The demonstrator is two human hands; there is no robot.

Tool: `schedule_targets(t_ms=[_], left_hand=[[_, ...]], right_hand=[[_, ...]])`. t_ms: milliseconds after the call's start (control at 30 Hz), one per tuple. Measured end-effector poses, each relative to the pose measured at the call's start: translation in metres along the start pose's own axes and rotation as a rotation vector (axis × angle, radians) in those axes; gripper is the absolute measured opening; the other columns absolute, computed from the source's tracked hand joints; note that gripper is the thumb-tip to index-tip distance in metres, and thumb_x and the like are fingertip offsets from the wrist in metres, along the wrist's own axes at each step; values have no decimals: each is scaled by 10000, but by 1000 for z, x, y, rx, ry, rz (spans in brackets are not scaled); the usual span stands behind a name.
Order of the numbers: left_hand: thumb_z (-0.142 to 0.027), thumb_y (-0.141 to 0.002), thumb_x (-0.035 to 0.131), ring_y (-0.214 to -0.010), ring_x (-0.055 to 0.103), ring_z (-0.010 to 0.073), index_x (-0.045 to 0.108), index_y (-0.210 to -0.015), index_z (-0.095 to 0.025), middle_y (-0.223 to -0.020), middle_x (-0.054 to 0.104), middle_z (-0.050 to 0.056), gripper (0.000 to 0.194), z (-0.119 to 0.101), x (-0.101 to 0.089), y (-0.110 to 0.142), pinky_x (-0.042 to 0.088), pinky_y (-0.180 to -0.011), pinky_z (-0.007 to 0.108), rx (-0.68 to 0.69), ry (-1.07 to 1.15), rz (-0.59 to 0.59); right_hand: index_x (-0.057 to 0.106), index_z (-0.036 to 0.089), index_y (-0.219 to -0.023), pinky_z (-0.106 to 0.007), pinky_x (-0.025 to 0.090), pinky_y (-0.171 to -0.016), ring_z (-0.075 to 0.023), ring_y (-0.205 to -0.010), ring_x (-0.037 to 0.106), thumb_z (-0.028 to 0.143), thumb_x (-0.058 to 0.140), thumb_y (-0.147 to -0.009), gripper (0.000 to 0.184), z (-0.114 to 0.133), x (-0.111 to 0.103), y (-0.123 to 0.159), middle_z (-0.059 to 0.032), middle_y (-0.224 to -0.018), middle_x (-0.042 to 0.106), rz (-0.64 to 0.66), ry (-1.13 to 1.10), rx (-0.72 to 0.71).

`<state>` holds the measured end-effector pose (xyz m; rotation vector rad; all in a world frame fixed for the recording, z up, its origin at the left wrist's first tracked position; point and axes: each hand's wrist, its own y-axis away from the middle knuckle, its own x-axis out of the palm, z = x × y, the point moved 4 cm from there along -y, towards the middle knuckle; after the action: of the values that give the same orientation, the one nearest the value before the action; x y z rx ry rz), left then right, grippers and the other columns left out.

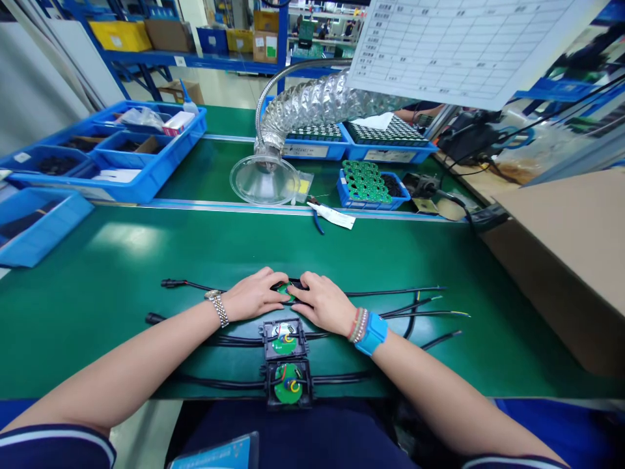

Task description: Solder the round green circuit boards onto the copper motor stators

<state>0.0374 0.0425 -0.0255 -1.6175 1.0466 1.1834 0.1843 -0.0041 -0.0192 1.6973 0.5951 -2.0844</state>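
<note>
Both my hands rest on a black junction box (289, 291) on the green bench mat (83, 339), and only a little green circuit board shows between them. My left hand (252, 295) presses its far left side, and my right hand (323, 303) covers its right side, fingertips nearly meeting. Black cables (390, 292) run out to both sides, some with bare coloured wire ends at the right. Nearer me lie two open black junction boxes (284, 339) with round green boards and black cables. I wear a bracelet watch on my left wrist and a blue band on my right.
Beyond the mat edge lie blue-handled pliers (315, 215) and a clear funnel hood (263, 180) on a foil duct. A blue tray of green boards (371, 189) stands right of it. Blue bins (107, 156) fill the left. A cardboard sheet (561, 247) overhangs the right. A co-worker's forearm (417, 114) shows behind.
</note>
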Motion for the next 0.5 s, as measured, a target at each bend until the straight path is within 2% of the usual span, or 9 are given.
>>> schedule_targets(t_ms=[167,300,500], left_hand=[[-338,-877,400,-901,420,194,635,-994,-220,-1151,439,99,288,0,-1,0,437,-792,345,5,-11,7],[-339,-879,392,-916,421,195,645,-927,-210,-1153,429,92,288,-1,-1,1,432,-801,342,-11,1,17],[-344,-873,403,-918,436,196,649,-930,-215,-1141,437,97,283,-3,-1,0,431,-811,352,-26,17,2]], right_hand=[[505,172,-1145,-319,329,-692,-191,-858,420,324,442,-883,310,5,3,0,-81,-998,497,-17,31,-38],[473,200,-1189,-315,332,-692,-181,-866,415,297,407,-902,310,7,7,-1,-70,-1092,506,-25,-19,-63],[524,208,-1118,-301,347,-687,-170,-855,419,324,435,-891,270,8,8,-7,-58,-1073,505,-15,-67,-18]])
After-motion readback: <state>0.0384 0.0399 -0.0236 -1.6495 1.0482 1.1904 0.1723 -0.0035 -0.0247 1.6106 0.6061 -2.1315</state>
